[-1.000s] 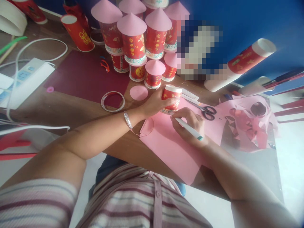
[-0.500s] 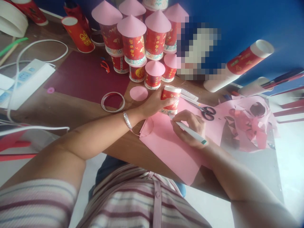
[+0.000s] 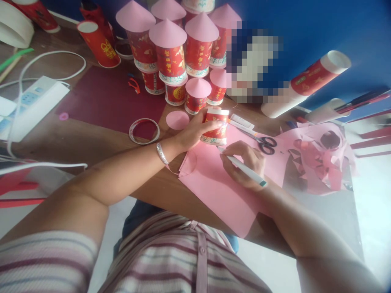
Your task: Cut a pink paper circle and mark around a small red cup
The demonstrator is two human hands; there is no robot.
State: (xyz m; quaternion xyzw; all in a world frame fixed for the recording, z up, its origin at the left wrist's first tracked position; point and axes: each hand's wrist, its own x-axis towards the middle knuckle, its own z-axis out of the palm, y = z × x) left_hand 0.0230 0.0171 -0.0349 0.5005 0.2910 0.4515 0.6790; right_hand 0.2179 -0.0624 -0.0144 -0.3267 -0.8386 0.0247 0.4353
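My left hand (image 3: 195, 129) is wrapped round a short red paper tube (image 3: 211, 132) with gold figures and a white lower band drawn on in green. The tube is tilted, its white rim turned slightly away. In my right hand (image 3: 244, 165) is a white marker pen (image 3: 249, 171) with a green end; its tip points at the tube's lower band, and I cannot tell whether they touch. Beneath both hands lies pink paper (image 3: 222, 199). A pink paper circle (image 3: 177, 120) and a roll of tape (image 3: 144, 131) lie left of the tube.
Several red tubes with pink cone tops (image 3: 168, 34) stand at the back. Scissors (image 3: 266, 145) lie right of the tube, near pink scraps (image 3: 324, 158). A tall tube (image 3: 317, 77) leans at the back right. A white power strip (image 3: 33, 108) with cables sits left.
The red tube has tipped in my left hand, its top rim turning away and its lower band lifting slightly. My right hand with the marker pen has hardly moved.
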